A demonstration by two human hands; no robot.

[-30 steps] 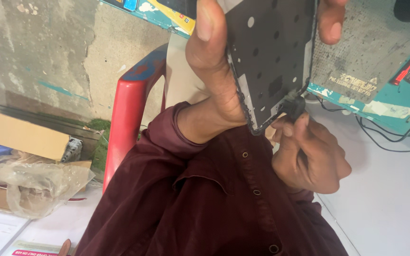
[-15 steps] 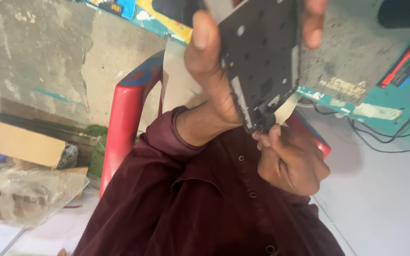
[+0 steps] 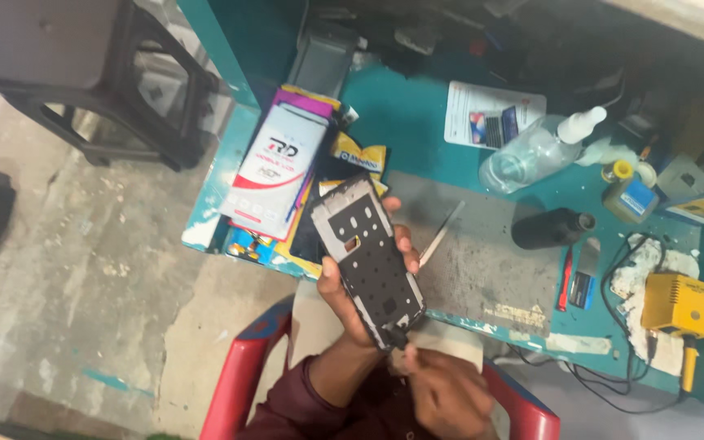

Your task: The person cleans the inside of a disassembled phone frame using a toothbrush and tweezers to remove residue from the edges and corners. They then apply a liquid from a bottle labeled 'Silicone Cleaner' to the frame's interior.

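My left hand (image 3: 350, 303) grips a dark phone frame (image 3: 368, 262) by its long edges, thumb on the left side and fingertips on the right, and holds it tilted above the front edge of a teal workbench (image 3: 417, 122). Just below, my right hand (image 3: 450, 399) pinches at the frame's lower end; what its fingers hold is too small to tell. Both wrists come out of maroon sleeves. A thin pale tool (image 3: 440, 236) lies on the grey work mat (image 3: 490, 261) just right of the frame.
On the bench are a clear nozzle bottle (image 3: 539, 151), a black cylinder (image 3: 552, 228), a small yellow-capped bottle (image 3: 625, 191), a red-handled tool (image 3: 565, 281), a yellow device with cables (image 3: 678, 303), a white card (image 3: 490, 114) and flat phone-part boxes (image 3: 275, 171). A dark stool (image 3: 83, 73) stands far left. A red chair (image 3: 238, 383) is beneath me.
The view has swung from my lap and the chair up to the workbench. My left hand keeps the phone frame, and my right hand stays at its lower end.
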